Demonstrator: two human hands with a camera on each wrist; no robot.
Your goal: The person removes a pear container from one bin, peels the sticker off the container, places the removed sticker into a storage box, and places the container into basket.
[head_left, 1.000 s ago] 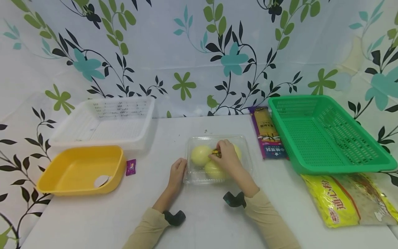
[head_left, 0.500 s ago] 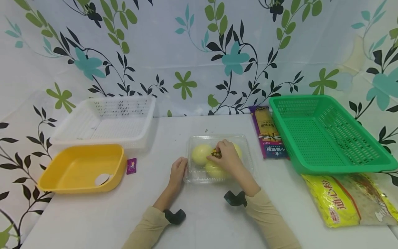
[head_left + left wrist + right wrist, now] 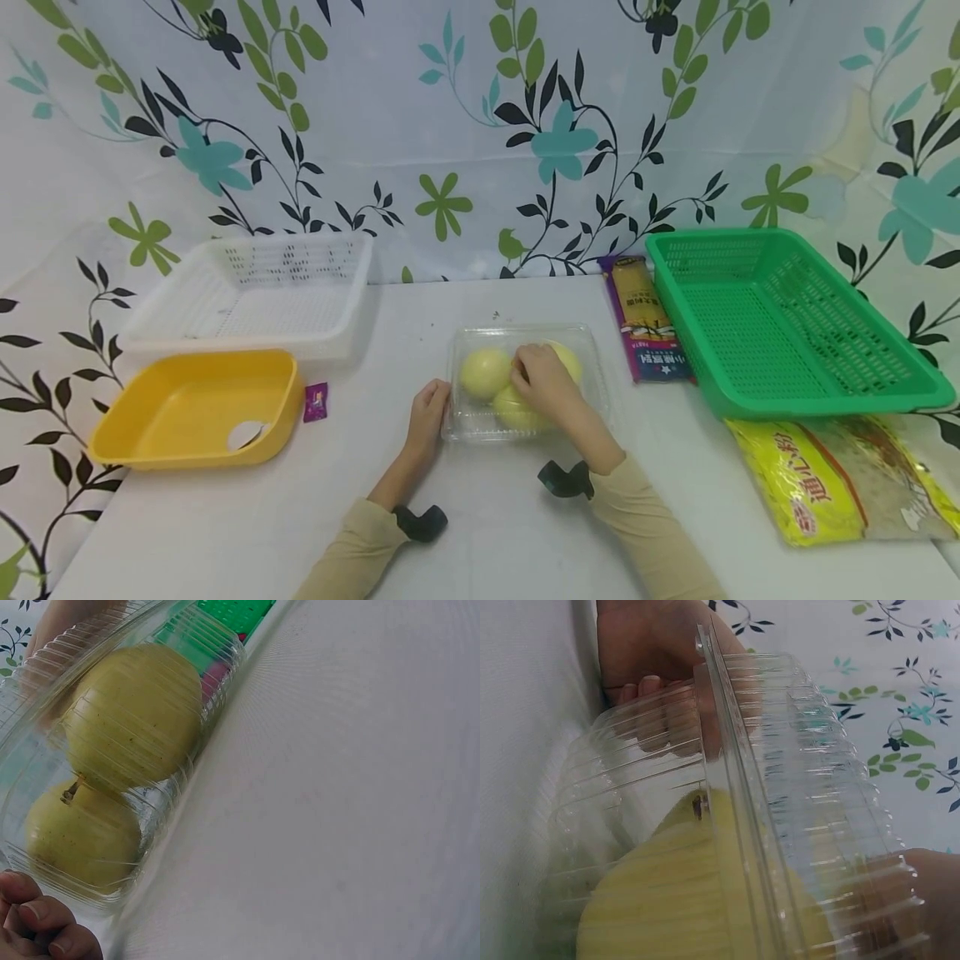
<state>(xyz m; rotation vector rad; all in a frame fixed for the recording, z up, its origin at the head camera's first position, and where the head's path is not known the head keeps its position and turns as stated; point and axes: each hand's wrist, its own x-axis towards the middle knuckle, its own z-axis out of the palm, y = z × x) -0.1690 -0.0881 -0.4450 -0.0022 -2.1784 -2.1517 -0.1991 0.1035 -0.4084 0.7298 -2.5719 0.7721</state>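
Observation:
A clear plastic box with a ridged lid stands in the middle of the white table, with round yellow-green pears inside. My left hand holds the box's left side; its curled fingers show beside a lower corner in the left wrist view. In the right wrist view the same hand's fingertips lie against the ridged wall behind a pear. Over the lid's centre is my right hand, fingers bent downward onto it. They hide the lid's dark-and-gold label, and I cannot tell whether they pinch it.
At left stand a white basket and a yellow basin with a white disc in it. A small purple packet lies beside the basin. At right are a purple pasta pack, a green basket and a yellow bag.
My right hand has turned slightly, its fingers drawn in over the label, which showed between thumb and fingers before and is now covered. The left hand and the box have stayed put.

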